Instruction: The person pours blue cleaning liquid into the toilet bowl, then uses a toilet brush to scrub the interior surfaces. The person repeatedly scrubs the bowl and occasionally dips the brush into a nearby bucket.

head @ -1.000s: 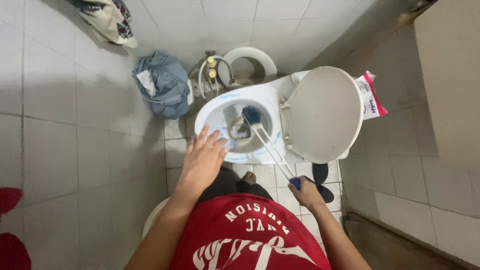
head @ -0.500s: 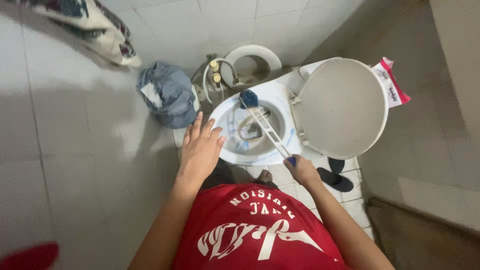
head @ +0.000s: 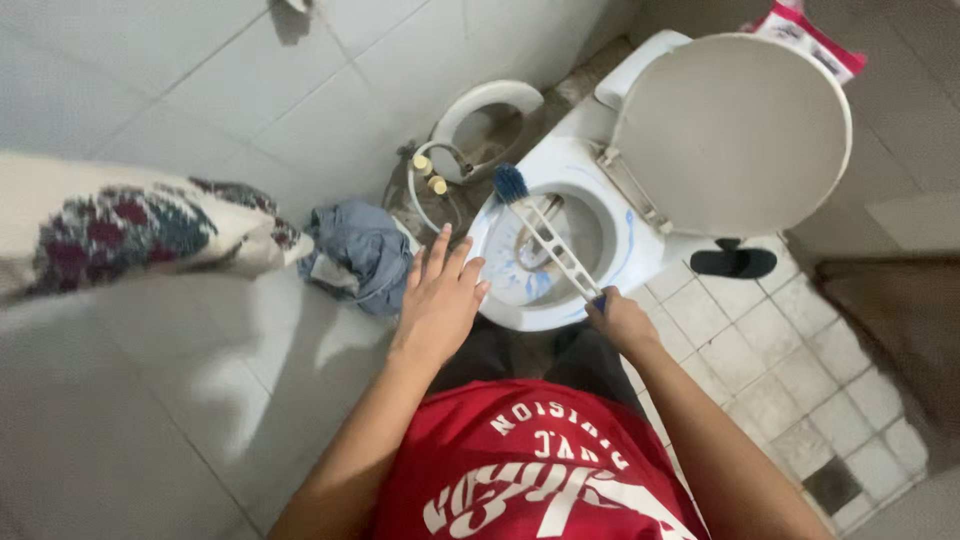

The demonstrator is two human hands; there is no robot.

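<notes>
1. Clenching the blue end of a toilet brush (head: 545,235), the right hand (head: 620,322) sits just off the near rim of the toilet bowl (head: 640,258); its grip is shut around the handle.
2. The brush has a white, ladder-like handle that slants up and left across the bowl, and its blue bristle head rests at the far-left rim (touching it or just above it, which one I cannot tell).
3. The left hand (head: 438,303) is flat and spread, fingers apart, holding nothing; its fingertips lie at the left edge of the bowl, over or on the rim.
4. Blue streaks show on the inner wall of the bowl.
5. The toilet lid (head: 735,130) stands raised to the right of the bowl.
6. A loose white toilet seat (head: 488,108) leans by the wall behind the bowl, next to a curled hose (head: 432,180).
7. A bundle of blue cloth (head: 360,255) lies on the floor left of the bowl, just beside the left hand.
8. A dark sandal (head: 733,262) lies on the tiled floor (head: 780,370) right of the bowl.
9. A patterned cloth (head: 140,225) hangs in at the left edge.
</notes>
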